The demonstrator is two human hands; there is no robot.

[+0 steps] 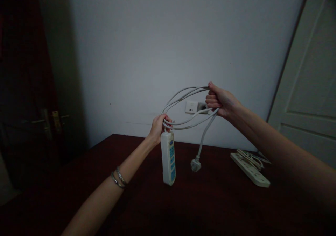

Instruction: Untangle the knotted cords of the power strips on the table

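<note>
My left hand (159, 127) is closed around one end of a looped white power cord (181, 98), close to where it enters a power strip (168, 158). The strip hangs upright below that hand, its blue socket face turned to the right. On the other side, my right hand (220, 99) grips the far end of the loops in a fist, so the cord spans the space between both hands. From beneath my right hand a short length of cord dangles, with a plug (195, 164) at its tip, above the table.
A second white power strip (250, 171) lies on the dark red table (141, 201) at the right, its own cord (250, 159) bundled on top. Behind my hands is a wall socket (202, 107). Doors stand at the left (23, 99) and right (309, 75).
</note>
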